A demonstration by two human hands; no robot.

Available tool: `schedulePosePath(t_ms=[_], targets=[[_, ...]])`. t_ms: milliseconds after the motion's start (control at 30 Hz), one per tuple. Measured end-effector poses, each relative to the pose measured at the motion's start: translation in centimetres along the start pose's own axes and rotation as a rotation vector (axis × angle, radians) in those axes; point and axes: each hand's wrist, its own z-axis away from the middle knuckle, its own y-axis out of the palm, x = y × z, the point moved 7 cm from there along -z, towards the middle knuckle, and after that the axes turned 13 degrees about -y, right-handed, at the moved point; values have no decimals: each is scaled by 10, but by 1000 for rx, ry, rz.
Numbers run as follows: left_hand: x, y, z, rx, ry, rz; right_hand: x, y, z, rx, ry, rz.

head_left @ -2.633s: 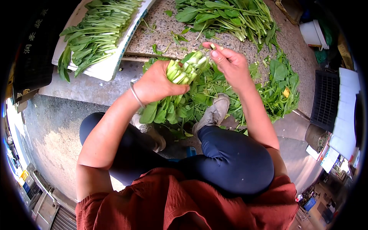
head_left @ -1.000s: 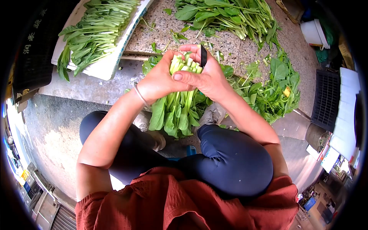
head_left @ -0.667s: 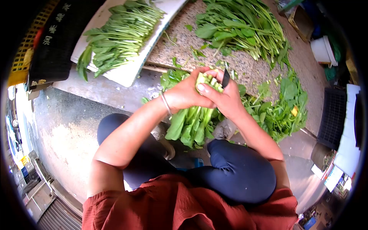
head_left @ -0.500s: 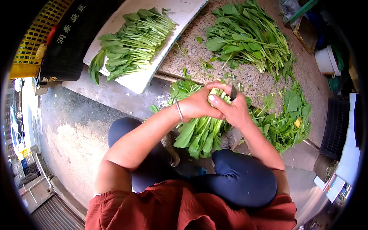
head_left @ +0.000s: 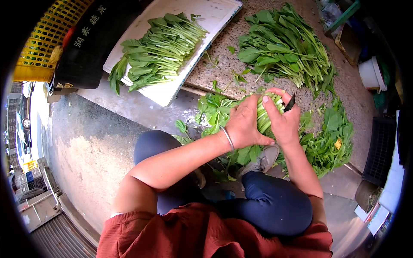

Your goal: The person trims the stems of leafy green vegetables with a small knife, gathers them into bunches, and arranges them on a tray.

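Note:
A bunch of leafy greens (head_left: pixel 263 115) is held upright between my hands, cut stems at the top and leaves hanging below. My left hand (head_left: pixel 246 122), with a bangle at the wrist, wraps round its left side. Against the stems' right side rest the thumb and fingers of my right hand (head_left: pixel 284 122). That hand also grips a small knife (head_left: pixel 291 102), whose dark blade juts out past the fingers; its handle is hidden. Loose leaves (head_left: pixel 215 107) lie beneath and left of the bunch.
Trimmed greens (head_left: pixel 165 51) lie in a row on a white board (head_left: pixel 161 95) at upper left. A larger pile of greens (head_left: pixel 286 47) sits on the speckled stone slab (head_left: pixel 215 71). Leaf scraps (head_left: pixel 331 133) are heaped at right. A yellow crate (head_left: pixel 47 38) stands far left.
Both hands have shifted right with the bunch, and its stems now show lengthwise between them. My left hand has turned more upright. The knife stays in my right hand.

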Motion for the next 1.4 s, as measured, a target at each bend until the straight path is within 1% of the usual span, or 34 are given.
schedulePosePath(t_ms=[33, 100, 133, 200, 233, 267, 300, 367, 400, 467, 500, 567, 600, 633, 700, 733, 767, 800, 833, 867, 900, 967, 1000, 1067, 1100, 1167, 1200, 1233, 1300, 1400], targets=[[1, 0, -2, -2, 0, -3, -1, 0, 0, -15, 10, 17], [7, 7, -7, 122, -94, 149, 0, 1, 0, -29, 17, 31], [9, 7, -8, 119, -95, 147, -1, 3, 1, -26, 37, 33], [12, 5, -10, 92, -14, 334, 3, 6, 1, -23, 57, 34], [17, 8, -12, 92, -13, 331, 9, 10, -2, 34, 61, 23], [20, 14, -15, 169, -6, 473, 13, 12, -4, 89, 65, 11], [15, 14, -16, 248, 0, 613, 14, 11, -5, 84, 66, 8], [9, 8, -14, 256, -34, 657, 17, 11, -7, 128, 34, -59], [4, 4, -14, 282, -53, 732, 19, 8, -9, 126, 34, -60], [1, 1, -14, 362, -125, 866, 19, 1, -11, 111, 106, -204], [2, -1, -15, 362, -123, 867, 20, -4, -11, 111, 104, -202], [7, -13, -22, 296, -134, 890, 20, -20, -13, -8, 92, -235], [3, -29, -25, 282, -145, 827, 14, -26, -14, -36, 89, -228], [2, -48, -32, 224, -106, 717, 11, -31, -14, -44, 86, -236], [-6, -99, -47, 86, -29, 424, 2, -37, -10, -47, 147, -250], [3, -121, -61, -10, 12, 170, 0, -40, -9, -72, 109, -224], [-2, -145, -69, -60, -53, -89, -3, -43, -7, -76, 117, -227], [-19, -166, -72, -150, 35, -399, -4, -48, -7, -92, 116, -207], [-18, -180, -83, -197, 90, -624, -5, -51, -7, -109, 116, -185], [-18, -192, -92, -229, 127, -851, -5, -55, -7, -144, 111, -160], [-5, -200, -108, -197, 239, -964, -6, -57, -8, -152, 114, -159], [8, -209, -126, -185, 244, -1285, -10, -63, -8, -177, 102, -169], [14, -211, -138, -181, 248, -1287, -13, -64, -8, -182, 105, -169], [60, -210, -165, -11, -28, -1526, -17, -65, -7, -169, 112, -83], [75, -205, -171, -8, -23, -1526, -19, -67, -6, -173, 116, -81], [118, -191, -182, 81, -68, -1667, -28, -70, -3, -174, 182, -31], [146, -182, -187, 255, -320, -1571, -30, -73, -4, -185, 190, -41], [157, -177, -186, 226, -428, -1419, -33, -75, -5, -182, 190, -39], [160, -177, -193, 203, -414, -1274, -40, -77, -5, -170, 237, -12], [155, -177, -195, 260, -413, -1304, -51, -76, -7, -150, 270, -23]])
